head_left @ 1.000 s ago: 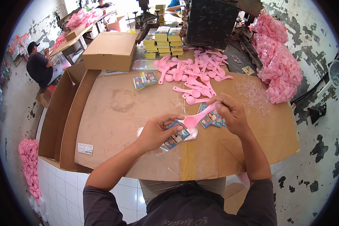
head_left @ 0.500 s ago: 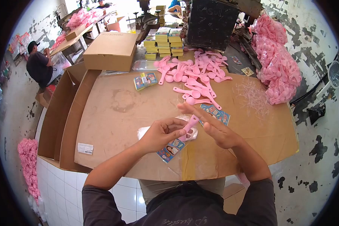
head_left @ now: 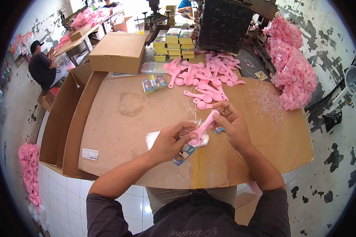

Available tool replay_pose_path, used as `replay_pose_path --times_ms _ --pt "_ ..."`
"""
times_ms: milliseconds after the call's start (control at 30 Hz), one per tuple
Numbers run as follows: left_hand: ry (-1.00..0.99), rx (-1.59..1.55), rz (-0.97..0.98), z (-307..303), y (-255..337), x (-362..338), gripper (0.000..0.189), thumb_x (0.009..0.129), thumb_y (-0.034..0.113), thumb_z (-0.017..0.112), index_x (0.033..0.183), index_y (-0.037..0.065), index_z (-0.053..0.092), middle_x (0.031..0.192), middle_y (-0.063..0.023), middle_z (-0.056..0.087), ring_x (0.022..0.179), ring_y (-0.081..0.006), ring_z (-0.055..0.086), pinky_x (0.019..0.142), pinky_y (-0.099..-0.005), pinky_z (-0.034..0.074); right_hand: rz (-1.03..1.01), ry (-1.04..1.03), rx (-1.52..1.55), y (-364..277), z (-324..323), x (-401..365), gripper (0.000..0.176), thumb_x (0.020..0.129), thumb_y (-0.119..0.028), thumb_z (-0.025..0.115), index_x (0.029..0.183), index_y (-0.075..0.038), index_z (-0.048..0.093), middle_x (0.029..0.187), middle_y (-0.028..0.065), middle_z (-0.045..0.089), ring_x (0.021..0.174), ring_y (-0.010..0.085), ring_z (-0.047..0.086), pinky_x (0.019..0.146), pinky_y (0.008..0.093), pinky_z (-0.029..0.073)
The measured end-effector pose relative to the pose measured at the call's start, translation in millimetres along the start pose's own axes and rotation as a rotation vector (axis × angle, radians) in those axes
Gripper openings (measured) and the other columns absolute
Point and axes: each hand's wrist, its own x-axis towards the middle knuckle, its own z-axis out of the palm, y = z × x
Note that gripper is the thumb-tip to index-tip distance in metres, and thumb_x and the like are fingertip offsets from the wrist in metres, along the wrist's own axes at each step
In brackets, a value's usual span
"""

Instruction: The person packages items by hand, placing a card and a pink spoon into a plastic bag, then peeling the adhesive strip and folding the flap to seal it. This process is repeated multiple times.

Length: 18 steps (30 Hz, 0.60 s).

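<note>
A pink spoon [head_left: 203,128] is held slanted between my two hands above the cardboard. My left hand [head_left: 172,142] pinches its lower end, with a printed card [head_left: 182,155] just under the fingers. At the upper end, my right hand [head_left: 231,124] has thumb and fingers closed on the spoon. Clear plastic bags [head_left: 152,138] lie beneath my left hand. Part of a blue card [head_left: 218,130] shows beside my right hand. Beyond the hands lies a pile of pink spoons [head_left: 213,73].
Card stacks [head_left: 173,37] and a closed carton [head_left: 116,49] stand at the back. A banded card bundle [head_left: 154,83] lies left of the spoons. Bagged pink spoons [head_left: 290,67] are heaped at right, near plastic scraps [head_left: 267,102]. A seated co-worker [head_left: 43,67] is far left.
My right hand has gone from open fingers to closed on the spoon's upper end. The spoon has shifted slightly up and right, and more of it shows.
</note>
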Motion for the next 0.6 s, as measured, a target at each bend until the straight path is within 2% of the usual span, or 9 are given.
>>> replay_pose_path --times_ms 33,133,233,300,400,467,533,600 --pt "0.0 -0.022 -0.023 0.7 3.2 -0.2 0.031 0.103 0.008 0.064 0.13 -0.005 0.058 0.122 -0.0126 0.07 0.108 -0.0139 0.068 0.093 -0.0294 0.056 0.014 -0.004 0.042 2.1 0.2 0.3 0.018 0.104 -0.009 0.061 0.117 0.002 0.067 0.109 0.0091 0.067 0.085 0.0117 0.067 0.074 0.0261 0.054" --pt "0.002 -0.14 -0.044 3.3 9.7 0.9 0.034 0.103 0.007 0.064 0.133 -0.004 0.055 0.123 -0.0133 0.069 0.107 -0.0158 0.069 0.093 -0.0299 0.056 -0.015 -0.073 -0.061 11.6 0.4 -4.7 0.024 0.104 -0.012 0.061 0.124 0.001 0.062 0.117 0.0108 0.067 0.096 0.0151 0.067 0.083 0.0306 0.054" --pt "-0.024 -0.189 -0.048 0.3 12.1 2.0 0.037 0.104 0.008 0.061 0.139 -0.001 0.052 0.125 -0.0138 0.068 0.107 -0.0168 0.07 0.09 -0.0297 0.058 -0.415 -0.237 -0.618 3.6 -2.5 -1.6 0.029 0.104 -0.015 0.061 0.127 0.001 0.059 0.126 0.0109 0.063 0.113 0.0204 0.062 0.097 0.0363 0.05" --pt "-0.079 -0.236 -0.076 -3.5 15.9 3.3 0.04 0.105 0.009 0.06 0.143 0.001 0.049 0.127 -0.014 0.068 0.107 -0.0171 0.07 0.09 -0.0294 0.059 -0.319 -0.299 -0.452 -1.4 -3.8 -1.3 0.025 0.104 -0.016 0.062 0.123 0.0 0.063 0.132 0.0111 0.06 0.121 0.0228 0.058 0.103 0.0383 0.046" --pt "-0.186 -0.362 -0.143 -9.8 22.0 3.4 0.046 0.105 0.011 0.06 0.147 0.003 0.043 0.128 -0.0143 0.066 0.108 -0.0174 0.07 0.09 -0.0293 0.059 -0.146 -0.254 -0.108 -9.6 -0.2 -0.4 0.017 0.101 -0.014 0.064 0.112 -0.003 0.07 0.138 0.0116 0.056 0.125 0.0244 0.056 0.105 0.0389 0.044" --pt "-0.245 -0.434 -0.169 -11.9 19.9 3.8 0.05 0.105 0.014 0.061 0.149 0.004 0.039 0.13 -0.0142 0.064 0.111 -0.0175 0.069 0.091 -0.0295 0.059 -0.177 -0.271 -0.153 -21.6 5.7 0.6 0.012 0.099 -0.012 0.066 0.106 -0.005 0.073 0.137 0.0114 0.057 0.124 0.0244 0.058 0.104 0.0388 0.045" --pt "-0.267 -0.421 -0.117 -11.0 15.4 4.4 0.054 0.104 0.017 0.063 0.15 0.004 0.038 0.133 -0.0135 0.063 0.115 -0.0177 0.067 0.094 -0.0302 0.058 -0.366 -0.371 -0.497 -39.9 13.9 0.3 0.009 0.097 -0.01 0.069 0.104 -0.008 0.074 0.132 0.0107 0.06 0.121 0.0241 0.059 0.102 0.0392 0.047" --pt "-0.294 -0.432 -0.101 -11.0 17.0 3.9 0.058 0.103 0.022 0.066 0.15 0.005 0.037 0.135 -0.0134 0.061 0.119 -0.0186 0.065 0.098 -0.0322 0.055 -0.419 -0.428 -0.554 -51.7 13.2 1.4 0.01 0.094 -0.008 0.072 0.103 -0.008 0.073 0.125 0.0097 0.063 0.118 0.0258 0.062 0.1 0.0398 0.048"
